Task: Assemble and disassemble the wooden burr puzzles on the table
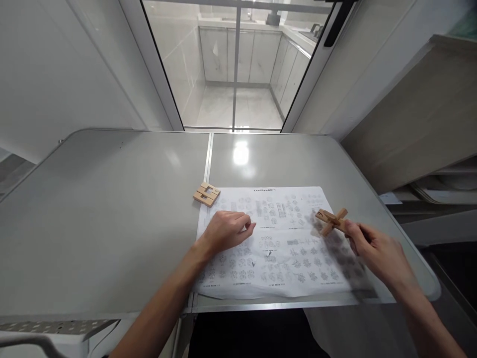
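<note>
My right hand (378, 251) grips one end of a cross of wooden puzzle pieces (335, 220) and holds it above the right side of a printed sheet. A dark mark shows on the cross's left end. Loosely curled into a fist, my left hand (230, 229) rests on the left part of the white instruction sheet (274, 233), with nothing visible in its fingers. Rows of small puzzle diagrams cover the sheet. At its upper left corner lies a flat square of joined wooden puzzle pieces (206, 194) with gaps in its middle.
The grey folding table (112, 223) has a metal seam (208, 156) across it. A glass door (234, 64) stands beyond its far edge, with cabinets behind. Shelving (443, 189) is at the right. A white object with a handle (55, 343) sits below the front left edge.
</note>
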The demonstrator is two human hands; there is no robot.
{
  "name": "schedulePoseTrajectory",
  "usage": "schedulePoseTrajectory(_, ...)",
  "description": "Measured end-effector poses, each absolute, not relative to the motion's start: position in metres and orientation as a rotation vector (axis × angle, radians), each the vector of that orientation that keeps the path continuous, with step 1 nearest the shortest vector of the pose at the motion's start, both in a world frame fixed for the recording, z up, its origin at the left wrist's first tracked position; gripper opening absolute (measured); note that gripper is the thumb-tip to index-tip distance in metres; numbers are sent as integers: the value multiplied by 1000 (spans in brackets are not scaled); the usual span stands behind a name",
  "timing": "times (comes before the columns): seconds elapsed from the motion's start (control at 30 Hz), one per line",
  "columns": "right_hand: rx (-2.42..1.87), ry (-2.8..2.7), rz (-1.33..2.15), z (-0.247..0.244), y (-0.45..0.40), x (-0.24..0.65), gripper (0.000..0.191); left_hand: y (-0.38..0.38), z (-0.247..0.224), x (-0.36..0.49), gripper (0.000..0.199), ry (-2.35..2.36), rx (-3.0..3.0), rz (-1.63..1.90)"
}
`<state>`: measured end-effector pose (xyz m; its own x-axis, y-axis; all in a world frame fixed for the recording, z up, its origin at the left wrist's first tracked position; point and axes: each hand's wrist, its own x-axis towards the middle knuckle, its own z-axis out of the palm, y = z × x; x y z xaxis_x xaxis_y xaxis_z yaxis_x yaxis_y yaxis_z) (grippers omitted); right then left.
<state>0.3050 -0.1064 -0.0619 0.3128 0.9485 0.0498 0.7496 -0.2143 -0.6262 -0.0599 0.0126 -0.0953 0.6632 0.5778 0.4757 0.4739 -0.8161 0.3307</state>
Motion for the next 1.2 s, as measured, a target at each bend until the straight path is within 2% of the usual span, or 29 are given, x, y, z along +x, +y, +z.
schedulePoseTrajectory(0.1,-1887,-1371,777,-56,-104,280,55,10,-88,-57,21,783,2553,869)
schedulePoseTrajectory(0.13,-1797,-1370,891,-55,-102,270,56,9,-85,-56,28,754,2480,878)
schedulePoseTrajectory(0.27,-1544,-1370,1262,-57,-96,229,58,2,-76,-49,93,649,2223,846)
schedulePoseTrajectory(0.37,-1467,-1332,1421,-63,-94,205,57,-2,-76,-45,115,570,2105,747)
schedulePoseTrajectory(0.43,-1428,-1309,1515,-67,-93,194,58,-3,-77,-43,115,526,2052,704)
schedulePoseTrajectory(0.6,-1387,-1230,1611,-73,-93,180,56,-4,-78,-41,93,529,1970,692)
schedulePoseTrajectory(0.7,-1394,-1157,1606,-77,-93,176,56,-4,-78,-40,88,568,1968,717)
schedulePoseTrajectory(1.2,-1426,-1023,1532,-83,-93,174,58,0,-74,-38,84,606,2014,586)
